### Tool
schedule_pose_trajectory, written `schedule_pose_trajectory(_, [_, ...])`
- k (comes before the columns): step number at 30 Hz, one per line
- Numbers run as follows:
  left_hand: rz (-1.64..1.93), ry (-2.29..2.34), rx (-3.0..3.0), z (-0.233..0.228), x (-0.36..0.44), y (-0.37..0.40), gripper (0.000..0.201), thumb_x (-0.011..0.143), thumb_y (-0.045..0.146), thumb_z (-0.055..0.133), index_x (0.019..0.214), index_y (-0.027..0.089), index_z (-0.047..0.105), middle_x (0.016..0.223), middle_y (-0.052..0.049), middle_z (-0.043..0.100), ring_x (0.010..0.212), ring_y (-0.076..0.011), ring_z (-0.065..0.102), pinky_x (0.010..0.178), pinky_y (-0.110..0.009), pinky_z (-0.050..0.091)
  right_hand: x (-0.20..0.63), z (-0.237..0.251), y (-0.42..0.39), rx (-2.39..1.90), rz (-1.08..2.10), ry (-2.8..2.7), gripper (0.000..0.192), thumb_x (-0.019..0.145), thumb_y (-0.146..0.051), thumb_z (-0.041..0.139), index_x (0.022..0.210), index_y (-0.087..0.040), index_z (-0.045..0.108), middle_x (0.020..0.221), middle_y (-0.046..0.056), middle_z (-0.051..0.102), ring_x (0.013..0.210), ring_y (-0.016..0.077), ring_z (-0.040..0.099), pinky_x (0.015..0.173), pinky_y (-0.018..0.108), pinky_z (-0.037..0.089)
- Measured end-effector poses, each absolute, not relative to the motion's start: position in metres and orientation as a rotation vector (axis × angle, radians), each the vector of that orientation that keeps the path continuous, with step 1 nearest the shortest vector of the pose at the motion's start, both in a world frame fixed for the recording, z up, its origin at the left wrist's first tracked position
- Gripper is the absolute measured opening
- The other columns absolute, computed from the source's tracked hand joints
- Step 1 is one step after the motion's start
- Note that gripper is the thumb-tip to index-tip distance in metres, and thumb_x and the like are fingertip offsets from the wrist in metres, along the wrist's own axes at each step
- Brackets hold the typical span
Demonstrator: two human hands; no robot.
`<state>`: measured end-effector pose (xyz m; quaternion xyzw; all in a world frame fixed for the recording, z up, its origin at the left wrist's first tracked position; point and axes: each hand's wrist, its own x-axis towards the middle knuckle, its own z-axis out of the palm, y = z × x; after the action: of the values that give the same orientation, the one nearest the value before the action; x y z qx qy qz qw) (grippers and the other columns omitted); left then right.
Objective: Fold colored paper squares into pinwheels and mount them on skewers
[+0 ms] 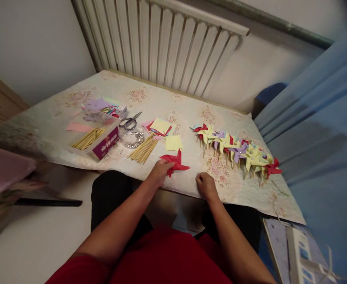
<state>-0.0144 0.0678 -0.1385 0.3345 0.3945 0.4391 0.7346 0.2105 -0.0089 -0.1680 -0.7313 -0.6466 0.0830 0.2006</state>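
Note:
A red paper pinwheel [177, 161] is pinched in my left hand [160, 169], just above the near edge of the table. To its right, my right hand [206, 185] rests at the table edge with the fingers curled in; whether something small is inside cannot be seen. Beyond the pinwheel lie yellow paper squares [173, 142] and a stack of coloured paper [160, 127]. A bundle of thin wooden sticks [143, 150] fans out left of them. Finished-looking pinwheels [239, 152] in red, yellow and purple stand in a long row on the right.
A plastic box [109, 138] of sticks, a clear round tub [132, 138] of small shiny pieces and scissors [128, 122] sit on the left. Paper scraps [96, 104] lie behind them. A radiator [167, 43] lines the wall; a blue curtain [318, 118] hangs right, above a power strip [302, 252].

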Motion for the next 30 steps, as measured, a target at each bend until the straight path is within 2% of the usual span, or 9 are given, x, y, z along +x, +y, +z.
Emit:
schedule_pose_trajectory(5, [0.979, 0.886, 0.696, -0.122, -0.012, 0.053, 0.016, 0.061, 0.025, 0.076, 0.062, 0.014, 0.065, 0.057, -0.001, 0.062, 0.053, -0.0105, 0.054, 0.054, -0.024, 0.042, 0.222, -0.172, -0.009, -1.947, 0.369, -1.747, 0.017, 0.079, -0.02, 0.049, 0.071, -0.018, 0.064, 0.076, 0.005, 0.067, 0.074, 0.0174, 0.059, 0.073, 0.027, 0.041])
schedule_pose_trajectory(12, [1.003, 0.91, 0.685, -0.105, -0.008, 0.036, 0.017, 0.061, 0.024, 0.075, 0.057, 0.013, 0.062, 0.053, -0.002, 0.06, 0.049, -0.0095, 0.051, 0.051, -0.023, 0.037, 0.216, -0.179, -0.009, -1.987, 0.231, -1.766, 0.018, 0.08, -0.017, 0.048, 0.072, -0.018, 0.064, 0.079, 0.006, 0.065, 0.075, 0.0176, 0.056, 0.074, 0.027, 0.04])
schedule_pose_trajectory(21, [1.061, 0.975, 0.691, -0.107, -0.009, 0.027, 0.021, 0.06, 0.024, 0.075, 0.057, 0.014, 0.057, 0.052, 0.001, 0.057, 0.047, -0.0075, 0.048, 0.048, -0.022, 0.034, 0.207, -0.171, -0.008, -2.143, 0.16, -1.786, 0.02, 0.085, -0.017, 0.046, 0.075, -0.016, 0.064, 0.08, 0.007, 0.065, 0.073, 0.0163, 0.055, 0.069, 0.026, 0.036])
schedule_pose_trajectory(30, [1.049, 0.971, 0.746, -0.112, -0.009, 0.026, 0.017, 0.061, 0.026, 0.075, 0.065, 0.014, 0.063, 0.058, 0.001, 0.059, 0.055, -0.0097, 0.054, 0.053, -0.023, 0.041, 0.201, -0.16, -0.004, -2.24, 0.175, -1.749, 0.02, 0.085, -0.018, 0.049, 0.077, -0.016, 0.067, 0.08, 0.008, 0.067, 0.07, 0.0154, 0.054, 0.066, 0.026, 0.034])
